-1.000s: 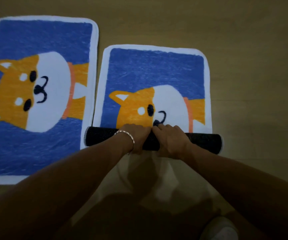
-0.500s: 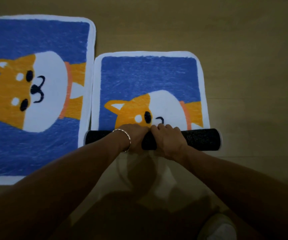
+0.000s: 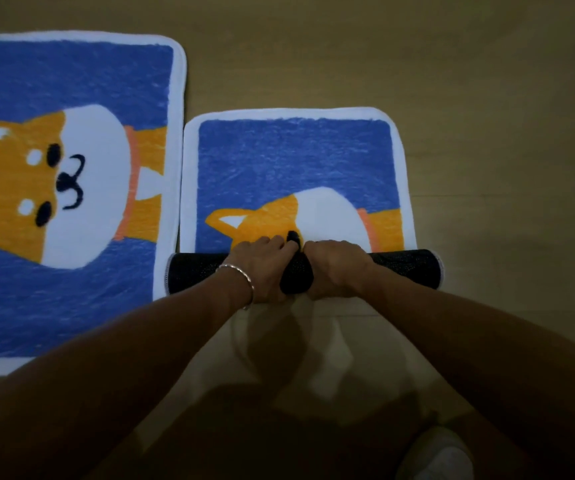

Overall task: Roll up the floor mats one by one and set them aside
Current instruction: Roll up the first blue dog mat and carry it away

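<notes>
Item: mat (image 3: 293, 161), on floor (image 3: 486, 81) beside second mat (image 3: 71, 81), half rolled. Left hand (image 3: 261, 268) and right hand (image 3: 338, 268) both grip the roll's middle. Advice: push evenly, ends level, roll tight.

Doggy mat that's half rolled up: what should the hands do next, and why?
Probably push the black roll one more turn forward. The left hand and right hand grip its middle side by side, and much of the blue mat ahead lies flat, unrolled.
</notes>
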